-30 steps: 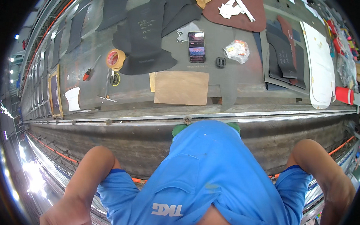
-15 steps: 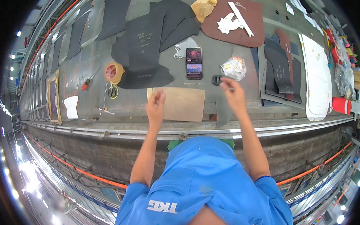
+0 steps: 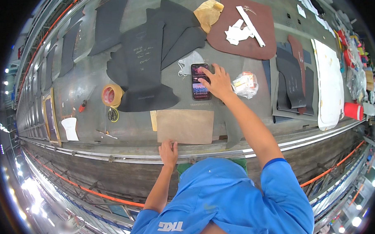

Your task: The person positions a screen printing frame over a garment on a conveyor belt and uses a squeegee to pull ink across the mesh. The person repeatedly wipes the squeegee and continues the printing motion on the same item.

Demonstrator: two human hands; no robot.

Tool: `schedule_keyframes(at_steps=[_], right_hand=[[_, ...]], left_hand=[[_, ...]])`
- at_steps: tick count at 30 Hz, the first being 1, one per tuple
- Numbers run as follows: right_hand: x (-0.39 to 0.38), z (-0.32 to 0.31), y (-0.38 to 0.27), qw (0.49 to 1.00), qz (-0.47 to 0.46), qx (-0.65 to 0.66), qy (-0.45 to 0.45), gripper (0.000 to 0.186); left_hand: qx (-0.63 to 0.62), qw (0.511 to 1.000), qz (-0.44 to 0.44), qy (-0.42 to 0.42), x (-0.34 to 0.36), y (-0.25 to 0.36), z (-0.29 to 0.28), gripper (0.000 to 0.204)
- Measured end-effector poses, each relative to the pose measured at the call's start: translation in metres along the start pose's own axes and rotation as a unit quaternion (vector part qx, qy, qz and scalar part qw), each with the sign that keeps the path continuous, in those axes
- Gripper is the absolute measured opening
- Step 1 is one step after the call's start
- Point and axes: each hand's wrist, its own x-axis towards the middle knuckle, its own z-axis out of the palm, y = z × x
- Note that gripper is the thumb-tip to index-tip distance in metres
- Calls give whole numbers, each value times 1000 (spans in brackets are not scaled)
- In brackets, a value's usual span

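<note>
My right hand (image 3: 218, 81) reaches over the lit smartphone (image 3: 200, 92), its fingers spread and two of them over the screen. The phone lies face up on the grey work surface. My left hand (image 3: 168, 153) rests at the near edge of a brown rectangular sheet (image 3: 185, 126), fingers apart and holding nothing. A yellowish strip (image 3: 154, 120) shows along that sheet's left side. A white face mask (image 3: 191, 62) lies beside the phone, and a clear plastic bag with small contents (image 3: 245, 84) lies right of my right hand.
Black cut pieces (image 3: 141, 70) spread left of the phone. Nearby are a tape roll (image 3: 112, 95), scissors (image 3: 113, 114) and a red-handled tool (image 3: 82, 106). A brown panel (image 3: 256, 41) with white scraps lies far off; stacked cut pieces (image 3: 288, 81) and a white panel (image 3: 328, 87) lie right.
My right hand has moved left from a small dark object to the phone. The left hand has come nearer, to the brown sheet's near edge. The whole view has shifted slightly.
</note>
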Motion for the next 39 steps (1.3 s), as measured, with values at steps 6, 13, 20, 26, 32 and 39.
schedule_keyframes(at_steps=[6, 13, 20, 26, 32, 39], right_hand=[[-5, -1, 1, 1000, -7, -12, 12, 60], [-1, -6, -3, 1000, -14, -23, -12, 58], [-42, -30, -7, 969, -7, 180, 170, 51], [-165, -26, -31, 959, -11, 273, 80, 29], [-250, -21, -31, 905, 75, 385, -164, 24], [-316, -53, -4, 860, 73, 332, -379, 30]], left_hand=[[-26, 999, 13, -24, 3, -3, 0, 23], [-43, 998, 9, -38, 3, 0, -4, 22], [-29, 999, -4, -29, 1, -4, 0, 23], [-3, 1000, 4, 6, 0, -6, 5, 24], [-23, 999, -14, 31, 1, -6, 9, 23], [-173, 983, -63, 22, -61, 43, -34, 17]])
